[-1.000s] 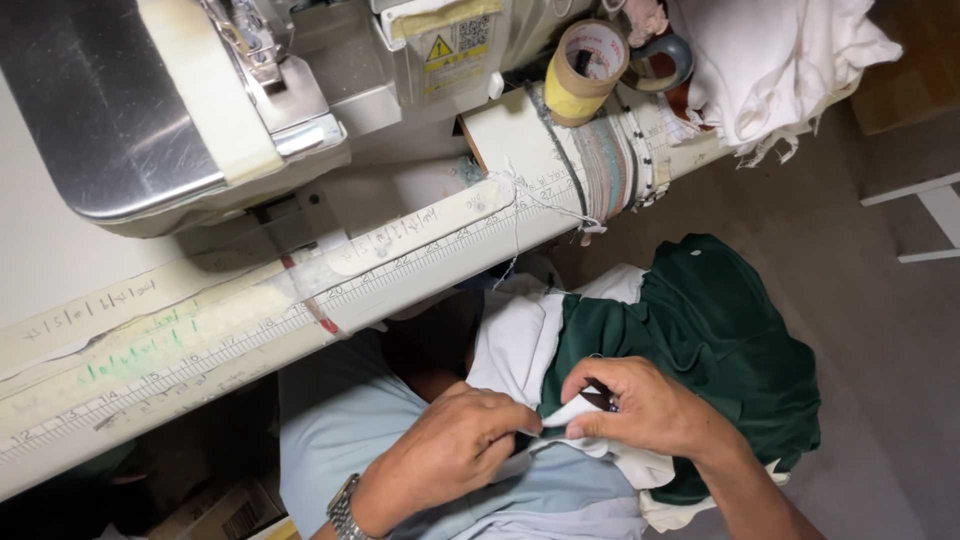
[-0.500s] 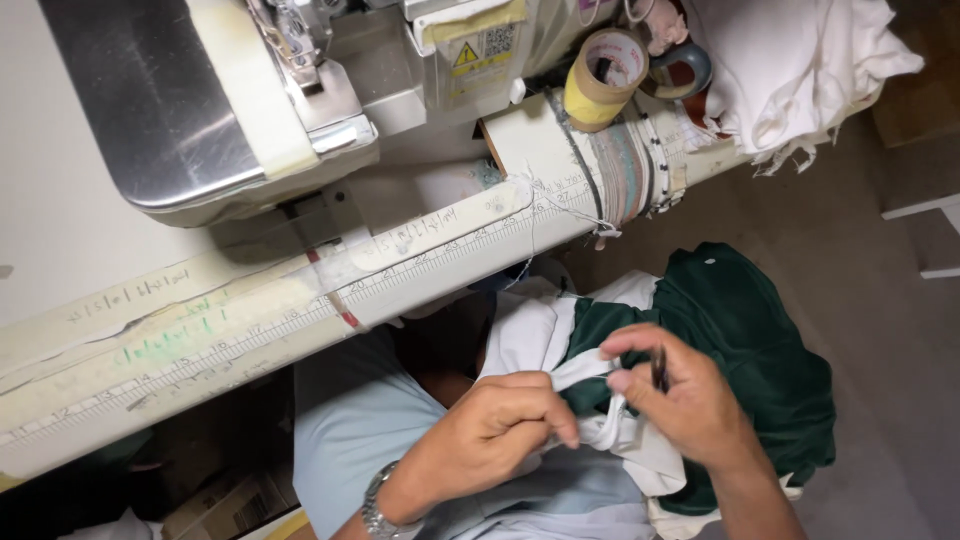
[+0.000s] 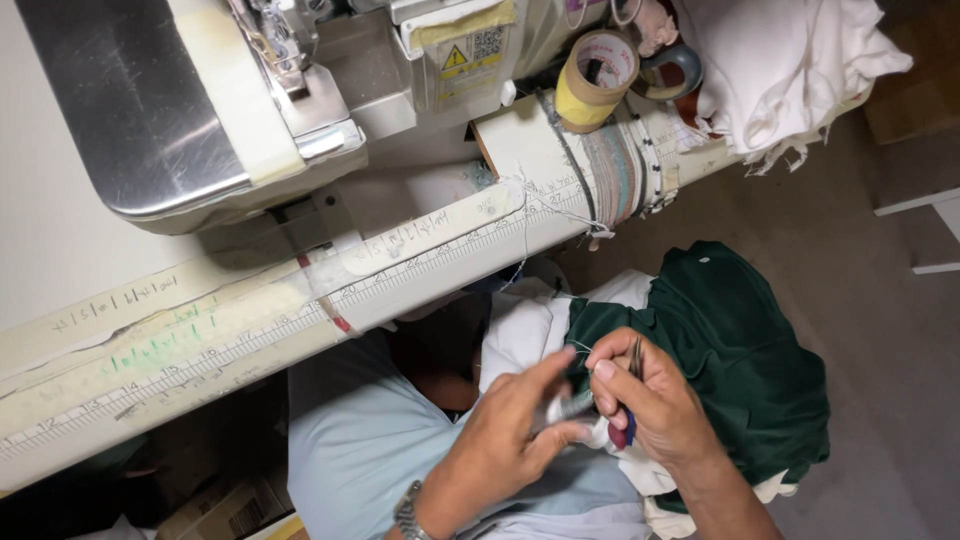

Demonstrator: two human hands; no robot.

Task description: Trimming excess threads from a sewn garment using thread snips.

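Observation:
My right hand [image 3: 655, 405] grips small thread snips with a dark handle [image 3: 632, 385] over a bundle of dark green fabric [image 3: 740, 350] and white fabric [image 3: 520, 330] on my lap. My left hand [image 3: 505, 440], with a wristwatch [image 3: 407, 515], pinches a white piece of cloth [image 3: 565, 410] right beside the snips. Both hands touch at the seam where white meets green. The snips' blades are mostly hidden by my fingers.
A sewing machine [image 3: 190, 110] with a steel plate stands on the pale table [image 3: 60, 250], whose front edge carries a taped ruler [image 3: 250, 340]. A roll of tape [image 3: 597, 80] and a heap of white cloth [image 3: 790, 70] lie at the far right. Grey floor shows at the right.
Both hands have shifted slightly right and up on the bundle. My left fingers have stretched out toward the snips, and the view has moved a little.

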